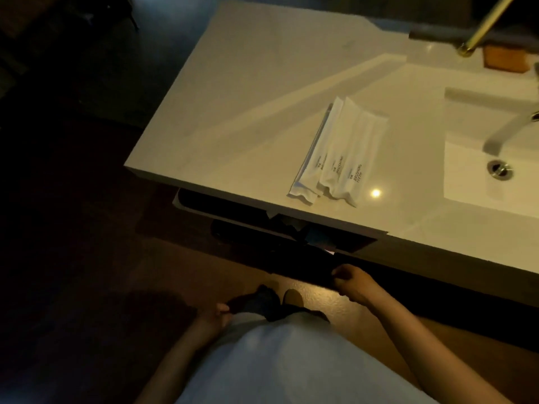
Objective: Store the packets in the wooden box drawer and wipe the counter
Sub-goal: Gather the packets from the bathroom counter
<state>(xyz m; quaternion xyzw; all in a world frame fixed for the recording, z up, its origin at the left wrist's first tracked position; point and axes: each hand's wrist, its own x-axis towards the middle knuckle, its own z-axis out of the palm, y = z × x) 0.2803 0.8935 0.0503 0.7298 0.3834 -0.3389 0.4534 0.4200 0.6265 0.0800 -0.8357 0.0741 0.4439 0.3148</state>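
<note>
While 3 flat white paper packets (pixel 335 158), printed "BRUSHING TEETH", are lying on the smooth pale counter (pixel 233 112), the right hand (pixel 351 282) is pinching the dark drawer's (pixel 306 266) front edge; the left hand (pixel 214 317) is hanging curled, grip unclear.

3 packets (pixel 335 154) on counter (pixel 233 97), left of sink (pixel 478 158)

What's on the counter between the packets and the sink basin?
Head view: nothing. Bare counter separates the packets from the sink basin, save a light reflection.

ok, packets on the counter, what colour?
White with dark print, packets lying by the sink; head view.
</note>
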